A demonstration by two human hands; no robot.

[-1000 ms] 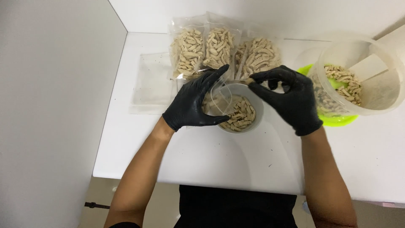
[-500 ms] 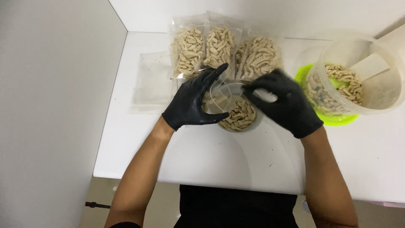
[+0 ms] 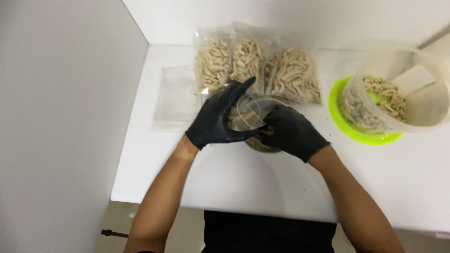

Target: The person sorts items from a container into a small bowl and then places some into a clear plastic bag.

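Three sealed clear bags of beige dried strips point(image 3: 255, 70) stand at twelve o'clock on a white table point(image 3: 262, 187); empty flat pouches point(image 3: 173, 98) lie at ten o'clock; a lime-green lid point(image 3: 340, 119) sits at three.

left hand point(image 3: 216, 121) and right hand point(image 3: 291, 132): matt black rubbery gloves | pouch point(image 3: 247, 113): clear glossy plastic film | filled bags point(image 3: 257, 68): glossy clear plastic, rough beige pieces | tub point(image 3: 424, 100): translucent plastic | lid point(image 3: 338, 122): glossy lime-green plastic | table point(image 3: 225, 178): smooth matt white
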